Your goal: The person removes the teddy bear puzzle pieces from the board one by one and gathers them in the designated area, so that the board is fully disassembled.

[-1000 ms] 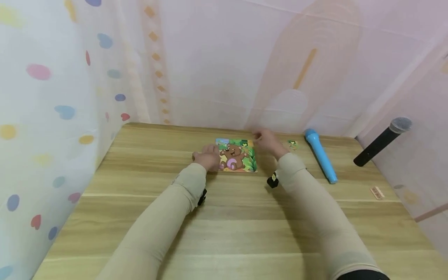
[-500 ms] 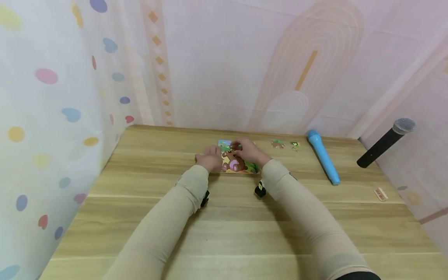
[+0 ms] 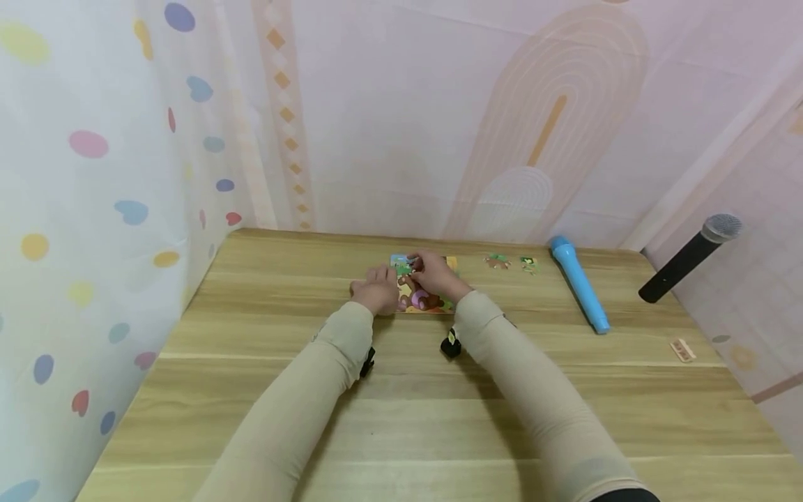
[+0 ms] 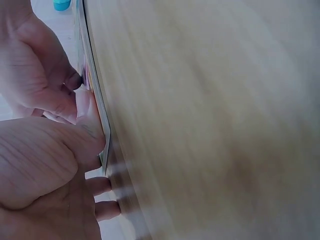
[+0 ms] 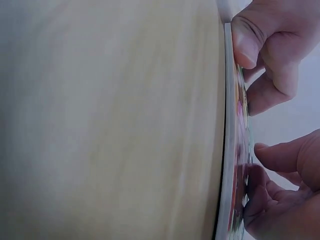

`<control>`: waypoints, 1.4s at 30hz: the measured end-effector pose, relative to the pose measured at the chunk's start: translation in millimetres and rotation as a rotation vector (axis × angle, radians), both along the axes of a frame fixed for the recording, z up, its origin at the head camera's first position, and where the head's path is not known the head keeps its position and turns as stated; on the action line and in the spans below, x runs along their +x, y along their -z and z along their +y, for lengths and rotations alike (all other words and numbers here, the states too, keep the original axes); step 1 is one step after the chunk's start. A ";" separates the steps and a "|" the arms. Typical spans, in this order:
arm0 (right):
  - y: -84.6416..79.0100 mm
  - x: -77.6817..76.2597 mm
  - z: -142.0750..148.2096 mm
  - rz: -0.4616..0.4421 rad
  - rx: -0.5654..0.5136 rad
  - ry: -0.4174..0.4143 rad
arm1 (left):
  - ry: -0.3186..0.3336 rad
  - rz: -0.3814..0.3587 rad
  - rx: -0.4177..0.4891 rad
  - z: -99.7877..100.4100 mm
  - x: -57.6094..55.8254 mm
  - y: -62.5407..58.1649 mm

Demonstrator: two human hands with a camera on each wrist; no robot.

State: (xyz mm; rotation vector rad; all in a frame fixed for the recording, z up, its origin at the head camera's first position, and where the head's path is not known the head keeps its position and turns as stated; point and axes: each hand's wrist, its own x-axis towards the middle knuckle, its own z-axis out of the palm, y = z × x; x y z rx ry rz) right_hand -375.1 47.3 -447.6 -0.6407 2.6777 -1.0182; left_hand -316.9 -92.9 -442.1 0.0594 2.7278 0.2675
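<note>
A jigsaw puzzle [image 3: 422, 301] with a brown bear on it lies flat near the back of the wooden table. At its left end rests my left hand [image 3: 379, 290], with the thumb [image 4: 86, 107] pressing on the board's edge and other fingers reaching past it to the table. My right hand [image 3: 437, 272] is over the picture's upper middle, hiding part of the bear. Its bent fingers touch the puzzle face in the right wrist view, the thumb [image 5: 272, 152] slightly apart from them. I cannot tell whether a piece is between them.
Right of the puzzle lie a brown-and-green puzzle piece [image 3: 498, 261] and a smaller green one [image 3: 529, 265]. Farther right are a blue toy microphone [image 3: 580, 284], a black microphone [image 3: 684, 263] and a small pinkish tag [image 3: 682, 350]. Patterned cloth [image 3: 389, 139] hangs behind the table.
My right hand has moved left from beyond the puzzle's upper right corner to over the bear, uncovering the brown-and-green piece. My left hand stays on the puzzle's left end.
</note>
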 end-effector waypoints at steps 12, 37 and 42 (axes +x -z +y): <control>4.4 -3.9 -10.3 0.012 0.033 0.048 | 0.004 0.016 0.037 -4.8 9.5 -7.1; 5.2 -7.5 -10.9 0.019 -0.043 0.134 | -0.012 -0.014 0.056 -6.8 -3.4 6.6; 3.7 -5.9 -5.3 0.006 -0.073 0.153 | 0.002 0.003 0.073 -8.3 3.4 -0.1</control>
